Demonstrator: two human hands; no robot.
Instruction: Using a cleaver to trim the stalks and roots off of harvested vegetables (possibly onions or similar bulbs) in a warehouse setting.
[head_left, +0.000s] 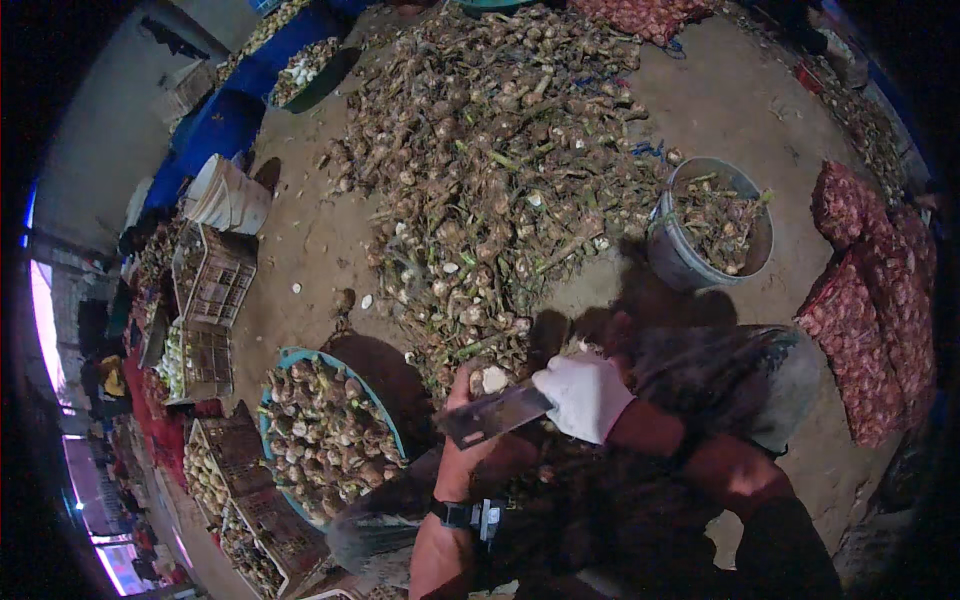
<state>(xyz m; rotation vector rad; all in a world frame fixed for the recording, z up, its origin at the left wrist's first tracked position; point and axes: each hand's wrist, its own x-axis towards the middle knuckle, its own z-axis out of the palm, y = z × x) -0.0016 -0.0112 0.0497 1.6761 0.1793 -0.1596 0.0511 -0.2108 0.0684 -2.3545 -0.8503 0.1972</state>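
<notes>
My left hand (462,440), bare with a watch at the wrist, grips a soil-brown bulb (492,380) whose cut face shows white. My right hand (585,396) wears a white glove and is closed round the handle of a broad-bladed knife (495,415). The blade lies across the front of my left hand, just below the bulb; whether it touches the bulb I cannot tell. Ahead of both hands spreads a large heap of dirty bulbs (490,200) with stalks and roots attached.
Left of my hands stands a green-rimmed tub (393,425) full of bulbs. A grey bucket (670,250) with trimmings is at the right, near mesh sacks (860,330). Plastic crates (215,290) and a white bucket (228,195) line the left side.
</notes>
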